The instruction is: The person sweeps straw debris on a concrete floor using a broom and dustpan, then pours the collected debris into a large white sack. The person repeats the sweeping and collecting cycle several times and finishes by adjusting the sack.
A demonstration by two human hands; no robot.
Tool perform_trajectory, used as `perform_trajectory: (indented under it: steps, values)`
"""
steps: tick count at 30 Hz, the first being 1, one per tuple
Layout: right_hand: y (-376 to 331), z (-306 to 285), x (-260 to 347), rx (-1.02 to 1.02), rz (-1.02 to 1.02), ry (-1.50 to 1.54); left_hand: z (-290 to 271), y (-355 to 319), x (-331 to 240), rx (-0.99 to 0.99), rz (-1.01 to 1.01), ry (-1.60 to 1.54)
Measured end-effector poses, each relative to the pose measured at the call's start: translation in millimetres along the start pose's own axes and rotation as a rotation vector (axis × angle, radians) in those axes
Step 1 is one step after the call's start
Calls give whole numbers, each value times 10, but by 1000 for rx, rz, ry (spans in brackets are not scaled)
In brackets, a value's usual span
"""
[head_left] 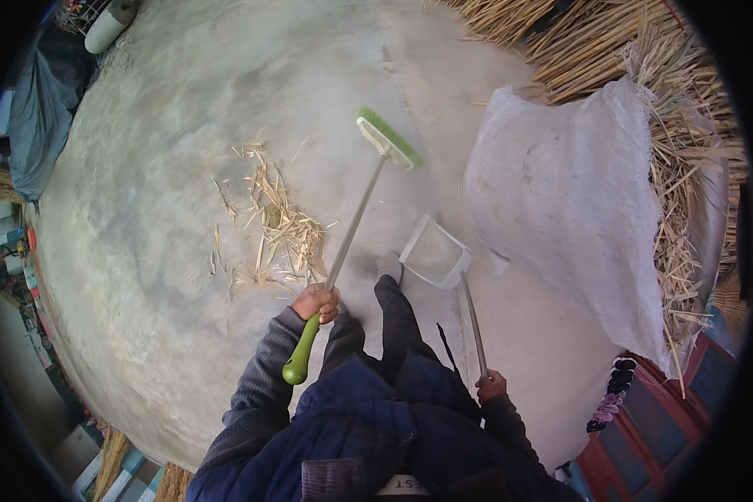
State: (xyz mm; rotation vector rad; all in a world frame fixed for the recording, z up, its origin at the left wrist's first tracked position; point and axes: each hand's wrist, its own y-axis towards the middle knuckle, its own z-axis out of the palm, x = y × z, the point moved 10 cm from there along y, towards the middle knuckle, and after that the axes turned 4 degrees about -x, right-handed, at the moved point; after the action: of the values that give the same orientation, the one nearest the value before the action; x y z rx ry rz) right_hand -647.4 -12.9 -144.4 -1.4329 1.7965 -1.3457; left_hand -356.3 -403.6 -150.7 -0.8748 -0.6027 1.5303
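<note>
The broom (356,224) slanted out over the floor (142,276), right of some scattered straw (294,237). The left hand (316,303) had its fingers wrapped round the pole just above the green grip, probably for reach; the right hand's (491,386) fingers closed round the handle of a dustpan (435,277), presumably steadying it. A bulging white sack (560,167) and dry stalks (594,50) crowded the right side.

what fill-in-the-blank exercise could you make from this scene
The left hand grips a broom with ____ bristles.
The long-handled tool in the right hand is a ____.
Of the two hands, the scattered straw lies nearer the ____ one.
The large sack lies toward the picture's ____ edge.

Missing words: green; dustpan; left; right.
</note>
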Motion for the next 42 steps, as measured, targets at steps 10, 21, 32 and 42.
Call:
perform_trajectory:
  steps: [10,21,32,42]
  values:
    - [-150,-238,-439,-113,58,82,464,1411,415,-23,-160,339]
    - [-126,-288,-438,-140,121,87,-317,-170,571,-349,-144,678]
    - [6,-198,8,-54,36,55,-1334,-224,625,-362,-130,182]
    - [110,253,518,8,-24,-47,-2012,-1691,-682,-617,63,441]
